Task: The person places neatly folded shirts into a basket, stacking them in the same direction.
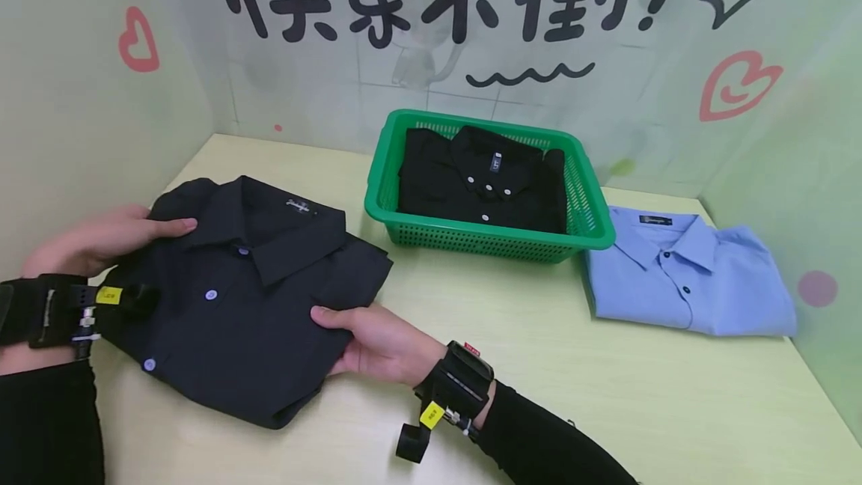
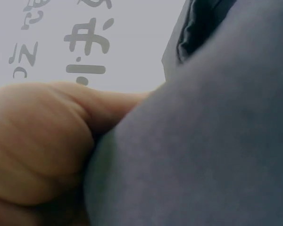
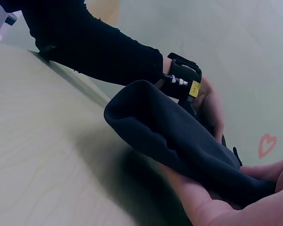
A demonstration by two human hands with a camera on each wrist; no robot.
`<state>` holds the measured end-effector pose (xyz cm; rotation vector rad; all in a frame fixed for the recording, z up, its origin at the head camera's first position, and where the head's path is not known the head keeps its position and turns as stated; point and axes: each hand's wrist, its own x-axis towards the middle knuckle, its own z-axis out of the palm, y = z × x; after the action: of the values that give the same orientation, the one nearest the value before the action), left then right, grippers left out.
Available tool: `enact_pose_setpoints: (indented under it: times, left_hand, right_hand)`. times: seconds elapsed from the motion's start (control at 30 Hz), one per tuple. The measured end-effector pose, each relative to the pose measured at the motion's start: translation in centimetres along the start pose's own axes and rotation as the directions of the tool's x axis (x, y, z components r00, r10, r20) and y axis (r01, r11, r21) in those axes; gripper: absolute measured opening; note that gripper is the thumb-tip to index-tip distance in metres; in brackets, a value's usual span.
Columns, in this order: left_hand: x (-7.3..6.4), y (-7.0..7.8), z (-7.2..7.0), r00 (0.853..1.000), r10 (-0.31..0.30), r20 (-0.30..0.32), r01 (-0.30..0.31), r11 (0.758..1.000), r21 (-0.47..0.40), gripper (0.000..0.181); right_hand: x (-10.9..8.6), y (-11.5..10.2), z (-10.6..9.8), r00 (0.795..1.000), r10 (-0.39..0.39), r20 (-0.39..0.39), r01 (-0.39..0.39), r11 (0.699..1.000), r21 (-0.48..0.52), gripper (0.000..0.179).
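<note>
A folded dark shirt (image 1: 269, 298) with a collar and pale buttons is held between both hands at the left of the table, collar pointing away. My left hand (image 1: 101, 234) grips its left edge, thumb on top and the other fingers hidden beneath. At the opposite edge, my right hand (image 1: 380, 339) pinches the cloth with its thumb on top and fingers below. In the right wrist view the folded shirt (image 3: 179, 136) is raised over the table, its shadow beneath. The left wrist view shows the shirt's cloth (image 2: 203, 141) close up beside the left hand (image 2: 37, 141).
A green basket (image 1: 485, 242) at the back of the table holds a folded black shirt (image 1: 444, 185). Right of it lies a folded light blue shirt (image 1: 673, 283) with a dark label. Printed cloth walls (image 1: 303, 88) stand behind and at both sides.
</note>
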<state>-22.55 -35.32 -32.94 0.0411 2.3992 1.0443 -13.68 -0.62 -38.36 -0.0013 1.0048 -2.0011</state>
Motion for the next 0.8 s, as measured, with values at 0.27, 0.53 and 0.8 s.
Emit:
enact_pose_setpoints:
  times: [0.27,0.53,0.8]
  left_hand:
    - [-1.9,1.4,-1.0,0.995,0.018,-0.093,-0.015,1.0,0.024,0.054]
    - [-3.2,1.5,-1.9,0.98,0.027,-0.195,-0.019,0.999,0.044,0.068]
    - [-4.5,3.1,-1.5,0.958,0.047,-0.284,-0.041,0.999,0.029,0.076]
  right_hand:
    - [-1.1,-1.0,0.9,0.997,-0.073,-0.008,0.071,0.986,-0.148,0.031]
    - [-2.0,-2.2,1.4,0.992,-0.126,0.022,0.128,0.963,-0.239,0.034]
    - [-3.4,-4.0,1.5,0.989,-0.149,0.011,0.145,0.934,-0.326,0.031]
